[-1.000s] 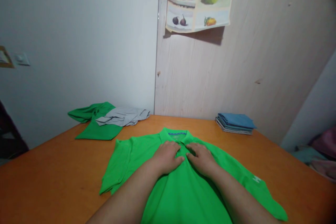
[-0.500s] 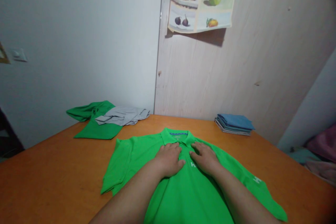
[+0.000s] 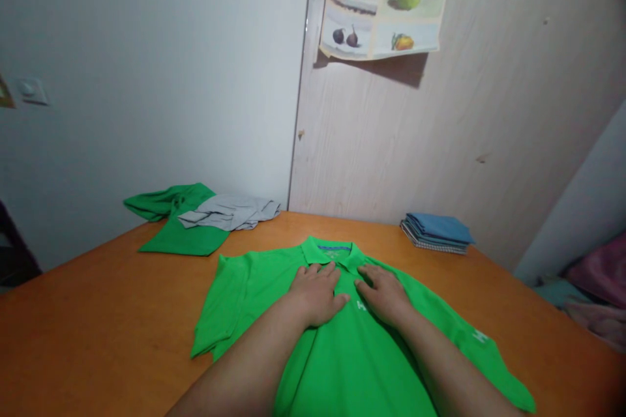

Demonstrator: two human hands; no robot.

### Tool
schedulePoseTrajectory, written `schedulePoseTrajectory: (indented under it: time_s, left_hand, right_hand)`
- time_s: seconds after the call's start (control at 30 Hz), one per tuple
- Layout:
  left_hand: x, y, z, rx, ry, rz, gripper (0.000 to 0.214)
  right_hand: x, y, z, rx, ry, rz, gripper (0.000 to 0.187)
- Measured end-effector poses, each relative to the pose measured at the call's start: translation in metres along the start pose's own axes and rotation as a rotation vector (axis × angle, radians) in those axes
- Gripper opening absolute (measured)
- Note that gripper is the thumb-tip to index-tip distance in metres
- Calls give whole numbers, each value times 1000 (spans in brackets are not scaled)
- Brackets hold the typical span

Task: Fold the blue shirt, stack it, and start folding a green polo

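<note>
A bright green polo shirt [image 3: 244,300] lies spread face up on the orange wooden table [image 3: 88,326], its collar pointing away from me. My left hand [image 3: 317,292] rests flat on the chest just below the collar, fingers stretched out. My right hand [image 3: 385,293] lies flat beside it, a small gap between the two, fingers also extended. Both palms press on the fabric and hold nothing. White lettering shows on the right sleeve [image 3: 480,336].
At the table's far left lies a crumpled green garment [image 3: 171,234] with a grey one [image 3: 229,212] on top. A folded stack of blue and checked cloths [image 3: 437,231] sits at the far right. A fruit picture [image 3: 384,8] hangs on the wooden panel behind.
Both hands have slid slightly apart and flattened on the shirt's chest below the collar. The view has shifted a little.
</note>
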State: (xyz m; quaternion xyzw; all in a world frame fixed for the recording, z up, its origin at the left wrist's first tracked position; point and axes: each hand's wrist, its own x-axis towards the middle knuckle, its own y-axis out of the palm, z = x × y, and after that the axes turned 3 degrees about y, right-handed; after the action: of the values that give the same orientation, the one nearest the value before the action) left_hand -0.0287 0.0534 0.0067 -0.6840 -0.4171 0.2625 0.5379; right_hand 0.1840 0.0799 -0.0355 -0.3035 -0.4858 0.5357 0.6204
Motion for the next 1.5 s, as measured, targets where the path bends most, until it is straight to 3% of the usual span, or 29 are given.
schedulePoseTrajectory:
  time_s: [0.37,0.5,0.6,0.67,0.77,0.87,1.07,1.27,1.5]
  left_hand:
    - [-6,-7,3,0,-53,35,86]
    - [-7,-16,7,40,-64,4,56]
    - [-9,-23,9,74,-101,-3,40]
    - [-10,-25,10,98,-107,9,39]
    - [-11,-28,12,153,-99,31,44]
    - [-11,-31,14,211,-117,42,44]
    - [-10,-39,15,283,-230,41,39]
    - [-11,-45,10,283,-232,15,32]
    - [-11,-46,6,262,-244,-32,32]
  right_hand:
    - [-2,-5,3,-105,110,69,52]
    - [-1,-10,4,-107,116,-2,46]
    - [-2,-19,11,-1,-10,-87,40]
    - [-5,-23,19,107,-114,-93,36]
    - [-13,-24,35,171,-194,13,32]
    - [-18,-21,45,77,-166,111,34]
    - [-13,-19,44,29,-71,114,32]
    - [-17,-23,49,69,-135,128,23]
    - [-21,-24,57,-11,-203,185,31]
